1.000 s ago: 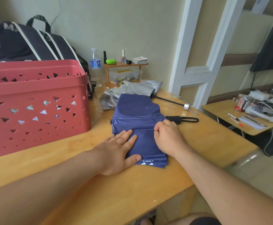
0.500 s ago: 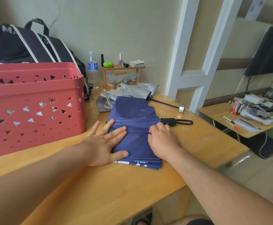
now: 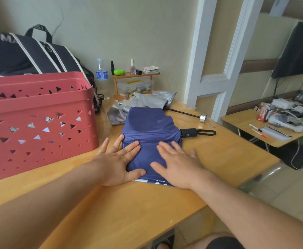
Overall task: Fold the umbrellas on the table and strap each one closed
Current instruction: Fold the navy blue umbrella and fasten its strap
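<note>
On the wooden table (image 3: 219, 159), in your head view, the blue umbrella (image 3: 150, 130) lies flattened right of the red basket (image 3: 39, 119), its black handle (image 3: 189, 132) pointing right. Your left hand (image 3: 118, 162) presses flat on its left edge, fingers spread wide. Your right hand (image 3: 179, 164) lies flat on its right part, fingers straight. Just beyond it the silver umbrella (image 3: 147, 103) lies crumpled, shaft extended rightward.

Two hands, the left hand (image 3: 117, 163) and right hand (image 3: 178, 163), are laid flat on an umbrella (image 3: 149, 133) at the middle of the bench (image 3: 129, 212). A basket (image 3: 39, 119) is set to its left, a second umbrella (image 3: 147, 103) behind it.
</note>
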Action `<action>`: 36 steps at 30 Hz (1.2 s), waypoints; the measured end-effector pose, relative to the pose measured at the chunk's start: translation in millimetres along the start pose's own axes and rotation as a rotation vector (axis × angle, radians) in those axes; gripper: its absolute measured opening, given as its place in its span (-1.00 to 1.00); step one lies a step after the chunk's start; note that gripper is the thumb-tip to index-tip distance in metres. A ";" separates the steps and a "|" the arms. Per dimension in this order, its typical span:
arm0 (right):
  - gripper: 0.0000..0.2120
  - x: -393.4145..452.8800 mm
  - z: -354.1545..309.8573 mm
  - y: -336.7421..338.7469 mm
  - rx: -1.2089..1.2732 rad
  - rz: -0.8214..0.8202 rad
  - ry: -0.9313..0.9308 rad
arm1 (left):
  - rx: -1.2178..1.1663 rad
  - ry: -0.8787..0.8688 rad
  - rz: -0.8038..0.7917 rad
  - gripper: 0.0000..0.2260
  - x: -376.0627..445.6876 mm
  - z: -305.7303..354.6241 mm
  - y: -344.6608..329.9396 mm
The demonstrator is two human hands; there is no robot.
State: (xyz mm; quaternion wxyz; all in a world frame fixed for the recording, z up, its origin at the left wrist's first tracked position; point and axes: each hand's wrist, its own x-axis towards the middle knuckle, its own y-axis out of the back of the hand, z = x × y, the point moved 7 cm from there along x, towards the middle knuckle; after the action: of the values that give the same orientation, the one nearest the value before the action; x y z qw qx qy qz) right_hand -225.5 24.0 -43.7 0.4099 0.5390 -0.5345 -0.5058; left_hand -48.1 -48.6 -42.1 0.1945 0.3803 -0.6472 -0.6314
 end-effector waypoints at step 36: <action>-0.34 -9.0 18.4 -1.9 0.019 -0.032 -0.014 | -1.382 0.212 0.924 -0.96 54.5 -72.0 120.8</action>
State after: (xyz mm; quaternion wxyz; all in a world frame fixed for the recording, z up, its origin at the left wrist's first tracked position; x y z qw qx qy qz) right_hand -242.5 34.9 -47.4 0.3929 0.5475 -0.5337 -0.5110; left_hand -59.9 -147.5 71.3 0.6829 -0.0708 -0.1834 -0.7036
